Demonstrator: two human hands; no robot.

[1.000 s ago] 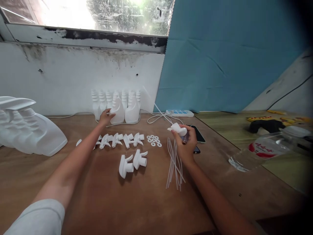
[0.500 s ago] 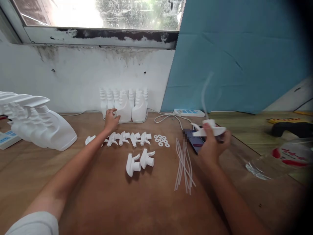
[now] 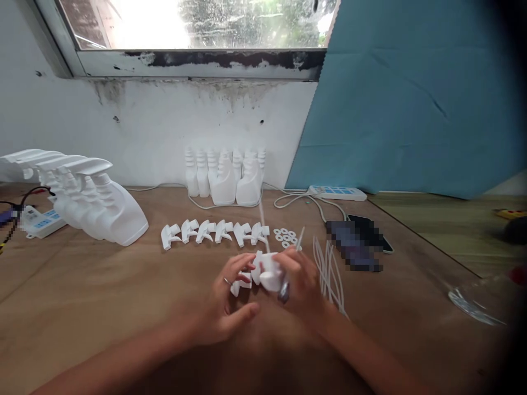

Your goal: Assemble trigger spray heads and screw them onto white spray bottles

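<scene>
Since the earlier frame, the left hand (image 3: 230, 299) has left the bottles (image 3: 224, 181) and the right hand (image 3: 304, 277) has swung inward, so from where I stand they nearly meet low over the worktop (image 3: 123, 307). Left: fingers curled forward, thumb apart and nearer the body, gripping nothing I can see. Right: fingers wrapped over a white spray head (image 3: 270, 277), between the two hands. A loose spray head (image 3: 244, 281) lies at the left fingertips, contact unclear. Ahead of the hands: row of spray heads (image 3: 203, 232), washers (image 3: 285, 236), bottles farther off. Right of the right hand: tube bundle (image 3: 329, 274), then phones (image 3: 382, 238). Held piece's blurred tube (image 3: 263, 219) is its long axis, running up and away toward the bottles.
</scene>
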